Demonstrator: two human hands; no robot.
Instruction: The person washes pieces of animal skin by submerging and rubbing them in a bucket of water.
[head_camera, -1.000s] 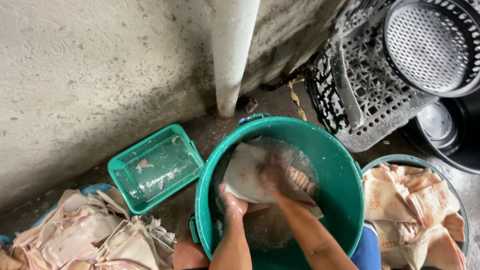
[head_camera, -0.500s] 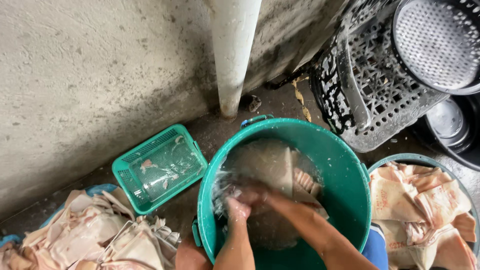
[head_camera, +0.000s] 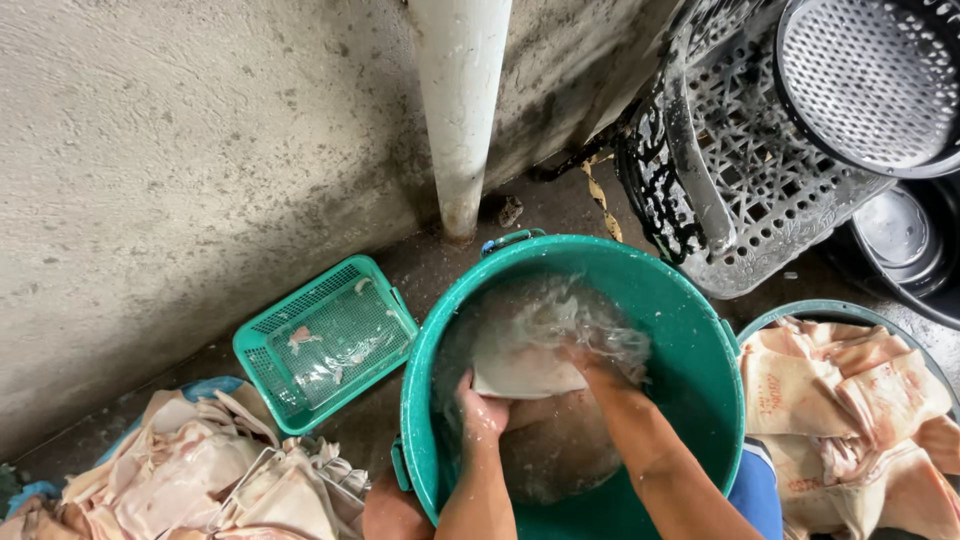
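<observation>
A large green bucket (head_camera: 690, 330) of cloudy, splashing water stands on the wet floor below me. Both my hands are down in it. My left hand (head_camera: 482, 410) grips the near edge of a pale, flat slab of pork skin (head_camera: 525, 370) that lies half under the water. My right hand (head_camera: 590, 362) holds the same slab from the right, its fingers partly hidden by foam and splashes.
A small green mesh basket (head_camera: 325, 340) with scraps sits left of the bucket. Piles of pale pink skin slabs lie at bottom left (head_camera: 200, 480) and in a tub at right (head_camera: 850, 390). A white pipe (head_camera: 460, 110) runs down the concrete wall. Dark crates and a sieve (head_camera: 860, 80) stand top right.
The slab has been pushed lower into the water and both hands have shifted with it. The water now churns more. The view has drifted slightly.
</observation>
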